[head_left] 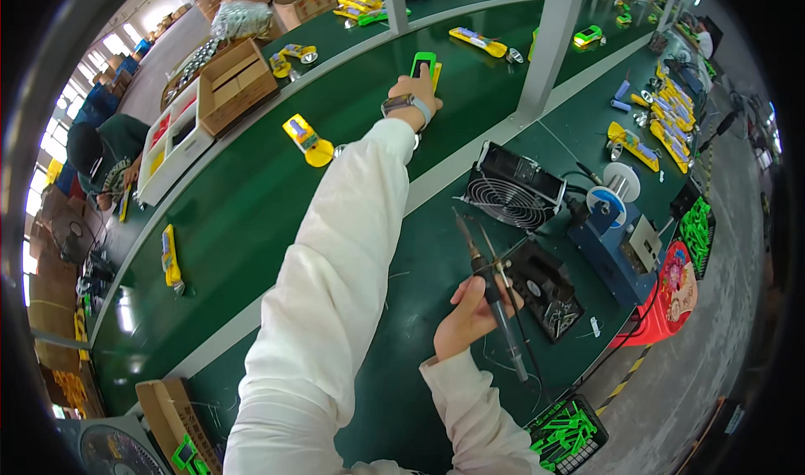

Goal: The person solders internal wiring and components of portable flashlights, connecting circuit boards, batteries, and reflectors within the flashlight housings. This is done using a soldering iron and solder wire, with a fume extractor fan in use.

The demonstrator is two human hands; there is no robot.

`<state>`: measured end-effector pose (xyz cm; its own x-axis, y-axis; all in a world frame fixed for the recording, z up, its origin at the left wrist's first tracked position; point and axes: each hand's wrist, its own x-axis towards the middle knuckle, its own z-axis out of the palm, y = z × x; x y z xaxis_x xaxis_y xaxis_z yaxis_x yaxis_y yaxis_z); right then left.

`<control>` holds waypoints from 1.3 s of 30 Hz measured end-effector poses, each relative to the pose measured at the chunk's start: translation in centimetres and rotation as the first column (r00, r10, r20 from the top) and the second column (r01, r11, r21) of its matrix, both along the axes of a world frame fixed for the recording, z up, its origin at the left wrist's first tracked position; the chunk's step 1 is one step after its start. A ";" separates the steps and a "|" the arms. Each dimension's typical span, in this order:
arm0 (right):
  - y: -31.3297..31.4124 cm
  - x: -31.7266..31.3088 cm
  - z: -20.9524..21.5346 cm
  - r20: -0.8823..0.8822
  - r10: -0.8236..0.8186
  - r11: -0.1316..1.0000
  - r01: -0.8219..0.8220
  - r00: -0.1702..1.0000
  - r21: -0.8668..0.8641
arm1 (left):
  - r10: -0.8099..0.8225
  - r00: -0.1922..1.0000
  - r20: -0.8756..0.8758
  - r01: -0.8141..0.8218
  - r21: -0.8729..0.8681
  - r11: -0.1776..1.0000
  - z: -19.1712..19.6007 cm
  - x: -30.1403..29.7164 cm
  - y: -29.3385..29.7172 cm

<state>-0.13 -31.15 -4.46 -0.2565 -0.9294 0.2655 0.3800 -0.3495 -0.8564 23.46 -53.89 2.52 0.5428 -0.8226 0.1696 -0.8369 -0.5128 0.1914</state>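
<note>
My left hand [415, 95], with a watch on its wrist, reaches far out over the green conveyor belt. Its fingers are closed on a green-and-yellow plastic housing [425, 58], partly hidden by the hand. Nearer on the belt lies a yellow housing [308, 140] with a round silvery part at its end, half covered by my sleeve. In my right hand [471, 314] is a soldering iron [501, 311], tip pointing up and away, held above the green bench. A thin metal rod with a cable runs alongside the iron.
A black fan [516, 187], a blue solder feeder [616, 244] with a white spool and a black open tray [545, 289] stand on the right. Yellow housings [671, 110] pile up behind. Green parts fill a black basket [568, 433]. A grey post [553, 43] rises beyond. Someone [105, 156] sits far left.
</note>
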 end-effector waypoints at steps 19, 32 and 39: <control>1.5 0.0 -1.7 -0.062 0.115 0.993 -0.116 0.991 -0.011 | 0.611 0.792 0.019 -0.591 0.280 0.757 -0.3 13.1 6.4; 1.3 -0.1 -2.3 -0.054 0.171 0.985 -0.169 0.984 0.047 | 0.690 0.714 0.117 -0.681 0.343 0.647 -1.6 14.4 10.1; 0.9 -0.2 -3.0 -0.069 0.176 0.983 -0.172 0.982 0.055 | 0.548 0.820 -0.165 -0.485 0.309 0.818 -2.9 17.2 12.9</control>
<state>-0.37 -30.29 -7.45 -0.0712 -0.9704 0.2307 0.3671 -0.2405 -0.8985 40.64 -41.02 -0.38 0.8956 -0.4046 -0.1850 -0.3790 -0.9117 0.1588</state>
